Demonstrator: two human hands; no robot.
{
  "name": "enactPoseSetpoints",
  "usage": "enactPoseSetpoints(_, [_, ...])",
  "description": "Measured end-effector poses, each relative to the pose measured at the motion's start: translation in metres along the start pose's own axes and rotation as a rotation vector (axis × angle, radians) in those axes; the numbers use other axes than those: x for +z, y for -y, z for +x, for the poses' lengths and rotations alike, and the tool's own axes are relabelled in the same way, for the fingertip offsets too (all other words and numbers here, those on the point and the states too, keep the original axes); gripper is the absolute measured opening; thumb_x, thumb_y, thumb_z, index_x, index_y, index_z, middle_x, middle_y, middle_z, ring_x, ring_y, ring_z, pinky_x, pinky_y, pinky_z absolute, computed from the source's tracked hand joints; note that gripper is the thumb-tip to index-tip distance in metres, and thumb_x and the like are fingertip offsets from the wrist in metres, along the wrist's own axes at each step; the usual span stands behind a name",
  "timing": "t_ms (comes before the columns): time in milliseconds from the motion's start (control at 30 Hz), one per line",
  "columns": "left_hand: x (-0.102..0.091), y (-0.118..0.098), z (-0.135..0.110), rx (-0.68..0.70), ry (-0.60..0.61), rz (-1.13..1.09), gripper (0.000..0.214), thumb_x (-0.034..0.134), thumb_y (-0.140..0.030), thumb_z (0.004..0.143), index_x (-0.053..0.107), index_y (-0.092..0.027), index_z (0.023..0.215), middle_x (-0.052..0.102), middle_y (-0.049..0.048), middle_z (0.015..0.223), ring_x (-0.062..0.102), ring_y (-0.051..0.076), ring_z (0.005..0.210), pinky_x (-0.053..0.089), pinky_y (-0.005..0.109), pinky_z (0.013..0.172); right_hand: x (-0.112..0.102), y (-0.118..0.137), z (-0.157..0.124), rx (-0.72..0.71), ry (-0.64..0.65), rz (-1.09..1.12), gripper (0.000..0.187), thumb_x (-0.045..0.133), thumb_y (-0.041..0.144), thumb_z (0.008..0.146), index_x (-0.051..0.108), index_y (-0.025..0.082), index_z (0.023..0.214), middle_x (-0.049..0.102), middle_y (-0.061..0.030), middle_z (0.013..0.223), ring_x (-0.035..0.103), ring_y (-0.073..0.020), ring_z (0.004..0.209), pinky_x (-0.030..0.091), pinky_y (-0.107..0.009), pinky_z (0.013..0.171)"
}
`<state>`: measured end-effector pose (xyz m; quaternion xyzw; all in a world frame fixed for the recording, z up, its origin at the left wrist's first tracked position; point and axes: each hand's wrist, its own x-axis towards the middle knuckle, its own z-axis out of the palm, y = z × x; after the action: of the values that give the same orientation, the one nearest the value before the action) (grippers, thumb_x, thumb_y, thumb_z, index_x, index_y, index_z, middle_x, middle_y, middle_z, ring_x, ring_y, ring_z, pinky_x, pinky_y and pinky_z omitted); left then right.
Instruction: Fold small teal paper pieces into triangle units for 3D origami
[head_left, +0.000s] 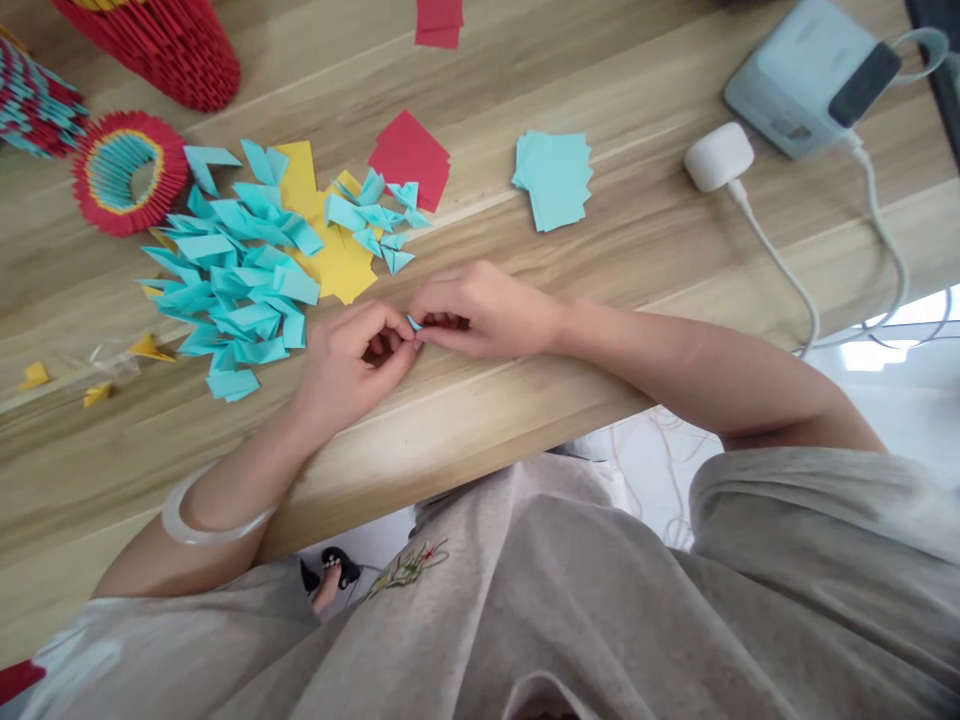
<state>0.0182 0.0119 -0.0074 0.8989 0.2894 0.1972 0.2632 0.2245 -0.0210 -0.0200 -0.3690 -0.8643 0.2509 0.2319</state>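
Observation:
My left hand (352, 355) and my right hand (480, 310) meet at the front of the wooden table (637, 260), fingers pinched together on a small teal paper piece (413, 322), mostly hidden between the fingertips. A white bangle (196, 520) sits on my left wrist. Just left of my hands lies a pile of folded teal paper triangles (232, 285), partly on yellow paper sheets (330, 240).
A stack of teal paper squares (555, 178) and red squares (411, 155) lie behind my hands. Red and teal folded-paper models (127, 170) stand at the back left. A white charger (718, 156) with cable and a grey device (810, 75) sit at the right.

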Motion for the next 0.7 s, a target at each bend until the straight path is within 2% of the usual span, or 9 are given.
enactPoseSetpoints(233, [-0.0002,-0.0008,0.0004,-0.022,0.017,0.008,0.007,0.062,-0.022,0.085,0.058,-0.023,0.080,0.060,-0.0048,0.069,0.050,0.008,0.057,0.040,0.026,0.052,-0.0008,0.0000,0.0002,-0.029,-0.032,0.012,0.021,0.038,0.026,0.100,0.051,0.011,0.092,0.054,-0.0011,0.083,0.047,-0.0068,0.077,0.037,-0.021,0.075])
enactPoseSetpoints(433, [-0.0038,-0.0054,0.0007,-0.068,0.063,0.016,0.008,0.057,-0.022,0.087,0.057,-0.028,0.082,0.062,-0.0041,0.073,0.051,0.011,0.059,0.043,0.031,0.054,-0.0040,0.0038,0.0025,0.060,0.032,0.038,0.014,0.047,0.021,0.096,0.054,0.010,0.091,0.053,-0.0003,0.082,0.044,-0.0056,0.074,0.035,-0.020,0.073])
enactPoseSetpoints(700, [-0.0019,-0.0003,0.0001,0.024,0.022,-0.017,0.009,0.063,-0.015,0.083,0.058,-0.022,0.082,0.061,-0.0052,0.072,0.050,0.007,0.058,0.040,0.024,0.052,-0.0046,0.0036,0.0013,0.069,0.028,0.059,0.018,0.046,0.023,0.096,0.057,0.010,0.093,0.056,-0.0015,0.083,0.044,-0.0060,0.075,0.035,-0.021,0.071])
